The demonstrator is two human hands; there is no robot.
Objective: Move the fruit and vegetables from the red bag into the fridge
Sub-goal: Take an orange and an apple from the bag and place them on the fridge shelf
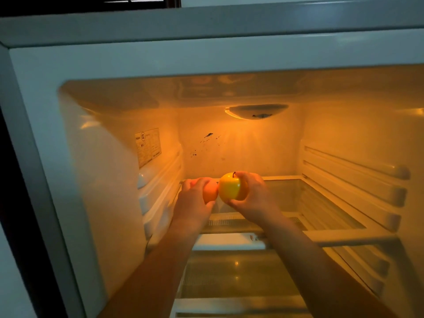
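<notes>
One apple (229, 188), another fruit (210, 192), above shelf (344, 236)

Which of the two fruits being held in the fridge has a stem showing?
The yellow apple in the right hand: a dark stem sticks up from its top. The orange fruit in the left hand shows no stem.
</notes>
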